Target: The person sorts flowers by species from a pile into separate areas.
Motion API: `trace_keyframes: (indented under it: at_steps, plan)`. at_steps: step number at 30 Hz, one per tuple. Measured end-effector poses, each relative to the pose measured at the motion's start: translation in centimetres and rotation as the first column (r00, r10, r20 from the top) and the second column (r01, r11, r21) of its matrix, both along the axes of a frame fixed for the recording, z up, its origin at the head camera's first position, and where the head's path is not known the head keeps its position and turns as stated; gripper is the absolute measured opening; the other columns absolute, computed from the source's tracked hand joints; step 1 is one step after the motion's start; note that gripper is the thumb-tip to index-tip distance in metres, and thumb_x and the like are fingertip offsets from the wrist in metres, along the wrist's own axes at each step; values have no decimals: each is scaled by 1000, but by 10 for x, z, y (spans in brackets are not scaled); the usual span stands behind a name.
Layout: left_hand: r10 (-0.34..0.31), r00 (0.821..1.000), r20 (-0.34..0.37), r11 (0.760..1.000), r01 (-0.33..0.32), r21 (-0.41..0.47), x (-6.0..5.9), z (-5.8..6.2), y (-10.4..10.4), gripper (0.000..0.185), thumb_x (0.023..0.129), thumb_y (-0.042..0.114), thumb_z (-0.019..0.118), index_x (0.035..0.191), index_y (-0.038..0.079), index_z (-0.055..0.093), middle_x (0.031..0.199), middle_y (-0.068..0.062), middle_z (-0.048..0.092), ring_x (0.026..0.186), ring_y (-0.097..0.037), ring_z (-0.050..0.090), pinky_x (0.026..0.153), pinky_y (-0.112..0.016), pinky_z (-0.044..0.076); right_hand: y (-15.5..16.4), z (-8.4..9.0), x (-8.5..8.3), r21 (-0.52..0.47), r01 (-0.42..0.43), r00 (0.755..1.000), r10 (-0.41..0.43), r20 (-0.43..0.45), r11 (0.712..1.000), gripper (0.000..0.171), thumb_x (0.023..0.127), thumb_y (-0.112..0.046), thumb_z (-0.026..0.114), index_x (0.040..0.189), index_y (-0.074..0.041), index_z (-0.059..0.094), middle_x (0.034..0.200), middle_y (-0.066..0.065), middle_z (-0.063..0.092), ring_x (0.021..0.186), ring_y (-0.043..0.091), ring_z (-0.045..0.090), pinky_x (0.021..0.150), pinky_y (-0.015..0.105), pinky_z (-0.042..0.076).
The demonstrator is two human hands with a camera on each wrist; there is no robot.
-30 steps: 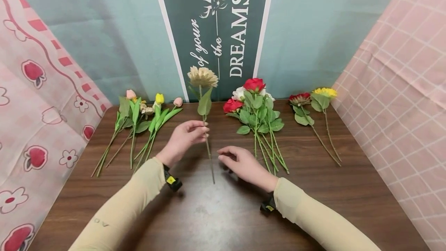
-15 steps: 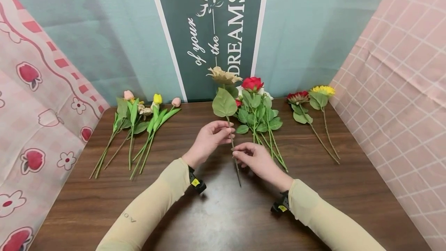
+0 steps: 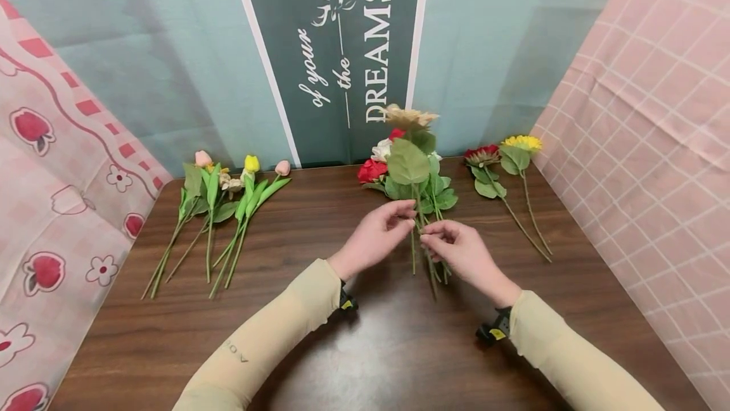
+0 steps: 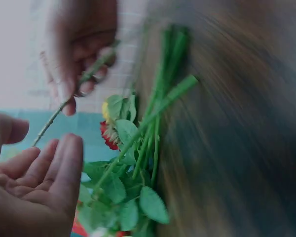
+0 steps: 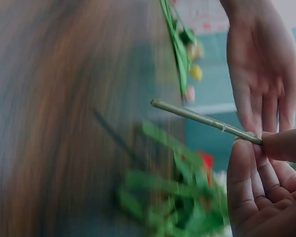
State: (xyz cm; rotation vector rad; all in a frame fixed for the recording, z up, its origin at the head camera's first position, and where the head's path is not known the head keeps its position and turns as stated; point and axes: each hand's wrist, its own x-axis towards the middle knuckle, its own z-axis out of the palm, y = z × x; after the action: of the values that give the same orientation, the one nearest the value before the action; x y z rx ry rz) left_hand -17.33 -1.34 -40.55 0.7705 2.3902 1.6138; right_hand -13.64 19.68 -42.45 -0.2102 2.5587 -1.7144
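Observation:
A beige flower (image 3: 410, 118) with a broad green leaf and a long thin stem (image 5: 207, 121) stands nearly upright over the middle of the table. My right hand (image 3: 464, 256) pinches its stem between thumb and fingertips. My left hand (image 3: 379, 230) is right beside the stem; in the left wrist view its thumb and extended fingers (image 4: 64, 168) are apart, not closed round it. Behind the beige flower lies a bunch of red and white roses (image 3: 372, 170), partly hidden by its leaf and my hands. The roses' green stems (image 4: 158, 108) show in the left wrist view.
On the left of the wooden table (image 3: 171, 341) lie pink and yellow tulips (image 3: 251, 164) with a smaller pale bloom among them. A dark red flower (image 3: 483, 155) and a yellow sunflower (image 3: 521, 143) lie at the right. Cloth hangings stand behind and on both sides.
Both hands and the beige flower have moved right, from left of the roses to in front of them. The right hand has taken the stem; the left hand's grip has loosened.

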Motion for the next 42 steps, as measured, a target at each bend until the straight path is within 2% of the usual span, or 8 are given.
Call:
trace_keyframes:
  at_steps: [2, 3, 6, 9, 15, 21, 30, 42]
  plan:
    - [-86, 977, -195, 968, 36, -249, 5, 0, 6, 53, 104, 25, 61, 154, 12, 46, 144, -7, 58, 125, -19, 59, 107, -32, 47, 19, 1, -2, 65, 33, 999, -31, -35, 997, 21, 97, -13, 72, 111, 2, 70, 92, 15, 73, 68, 21, 68, 62, 38, 61]
    - [-149, 944, -295, 931, 34, -364, 8, 0, 9, 57, 104, 29, 61, 156, 15, 43, 148, -4, 54, 130, -18, 55, 111, -31, 42, 29, 1, -2, 101, 52, 997, -47, -58, 994, 21, 97, -13, 71, 111, 2, 70, 91, 15, 73, 67, 21, 68, 61, 35, 61]
    - [-365, 799, -477, 804, 12, -595, 16, -1, 22, 66, 103, 37, 61, 160, 18, 35, 159, -6, 42, 145, -24, 39, 121, -37, 28, 61, 4, -3, 201, 112, 990, -92, -109, 973, 23, 99, -17, 70, 112, 2, 70, 93, 15, 73, 65, 19, 68, 58, 30, 59]
    - [-515, 677, -526, 714, -2, -700, 24, -3, 37, 71, 102, 43, 61, 162, 20, 32, 164, -8, 34, 150, -28, 30, 124, -38, 16, 91, 8, -3, 293, 185, 978, -147, -146, 938, 26, 101, -22, 67, 113, 1, 70, 93, 17, 72, 62, 18, 67, 55, 29, 57]
    - [-634, 572, -520, 629, -9, -777, 39, -4, 59, 74, 101, 52, 58, 163, 24, 28, 166, -6, 28, 153, -27, 23, 126, -37, 12, 144, 15, -9, 462, 289, 957, -239, -165, 838, 31, 102, -27, 61, 113, 1, 69, 92, 16, 72, 58, 16, 67, 48, 29, 52]
    - [-667, 559, -493, 598, 7, -802, 47, -10, 68, 74, 102, 52, 56, 164, 25, 27, 167, -5, 27, 154, -26, 20, 125, -39, 17, 177, 9, -20, 574, 278, 960, -242, -139, 770, 29, 101, -23, 60, 108, 4, 69, 80, 8, 72, 59, 15, 63, 56, 32, 47]
    - [-674, 580, -457, 588, 47, -807, 51, -17, 66, 71, 102, 51, 56, 163, 25, 30, 166, -4, 28, 154, -26, 21, 125, -36, 15, 186, -4, -23, 565, 175, 972, -234, 33, 806, 36, 101, -25, 62, 113, 9, 65, 76, 6, 71, 59, 17, 65, 55, 35, 54]
    - [-648, 602, -467, 611, 43, -791, 45, -16, 60, 70, 102, 52, 56, 162, 25, 32, 166, -4, 29, 153, -25, 23, 124, -39, 19, 186, -8, -22, 605, 273, 960, -247, -128, 748, 39, 102, -30, 58, 118, 4, 68, 108, 25, 71, 94, 40, 65, 77, 52, 49]
